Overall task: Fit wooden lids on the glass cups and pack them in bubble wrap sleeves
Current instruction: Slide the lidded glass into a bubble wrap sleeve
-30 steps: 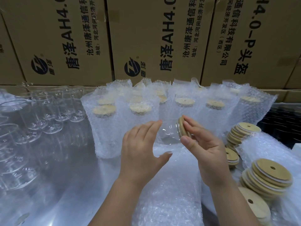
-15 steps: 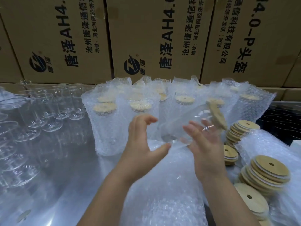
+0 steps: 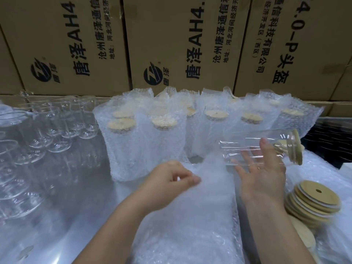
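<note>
1. Two hands: the left hand (image 3: 167, 183) pinches the limp bubble wrap sleeve (image 3: 190, 216) at its edge, fingers (image 3: 182, 173) curled.
2. The right hand (image 3: 262, 176), fingers spread and thumb across, holds the lidded cup (image 3: 247, 147) sideways just beyond.
3. The glass looks slippery and breakable; grip its body, not the lid (image 3: 296, 147).

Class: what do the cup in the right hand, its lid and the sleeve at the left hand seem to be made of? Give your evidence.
Cup: clear glass, glossy; fingers of the right hand show through it and highlights streak its wall.
Lid: pale wood or bamboo, matt tan, no shine.
Sleeve: thin clear plastic bubble wrap, whitish, dotted with small air bubbles.
</note>
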